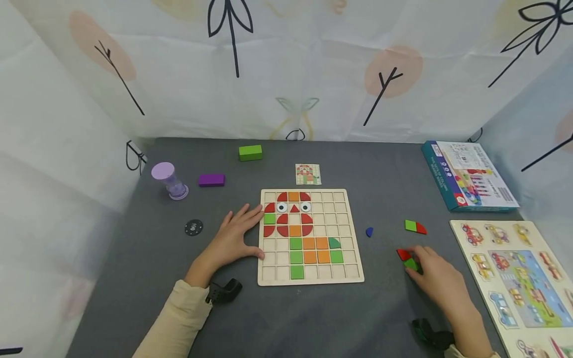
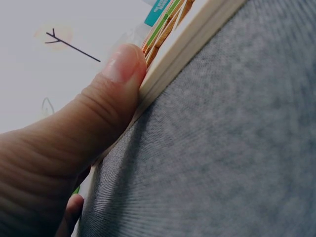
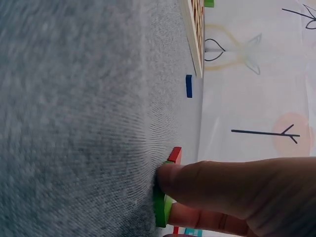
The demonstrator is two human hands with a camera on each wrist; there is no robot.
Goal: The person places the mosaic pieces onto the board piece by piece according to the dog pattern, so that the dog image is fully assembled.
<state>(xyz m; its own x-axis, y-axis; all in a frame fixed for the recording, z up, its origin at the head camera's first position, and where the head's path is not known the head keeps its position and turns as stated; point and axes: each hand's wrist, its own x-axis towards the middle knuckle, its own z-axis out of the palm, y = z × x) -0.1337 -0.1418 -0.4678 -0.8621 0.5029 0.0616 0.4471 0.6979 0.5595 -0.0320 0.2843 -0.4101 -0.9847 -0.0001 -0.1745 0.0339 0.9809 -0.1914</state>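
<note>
A wooden grid board (image 1: 329,273) with red, orange and green tiles and two round eye tiles lies in the middle of the table. My left hand (image 1: 233,236) is spread at its left edge, thumb (image 2: 121,66) and fingertips touching the rim. To the right of the board, my right hand (image 1: 440,278) pinches a green square tile (image 1: 411,264) between thumb and fingers, low at the table. A red tile (image 1: 404,254) sits against that green one. Behind them lie another green square (image 1: 410,225) and a red rounded tile (image 1: 421,228), side by side.
A small blue tile (image 1: 369,231) lies right of the board and a picture card (image 1: 308,174) behind it. Left are a black disc (image 1: 194,227), purple block (image 1: 212,180) and lilac timer (image 1: 170,181); a green block (image 1: 250,152) is farther back. A box (image 1: 474,176) and picture puzzle (image 1: 515,278) stand right.
</note>
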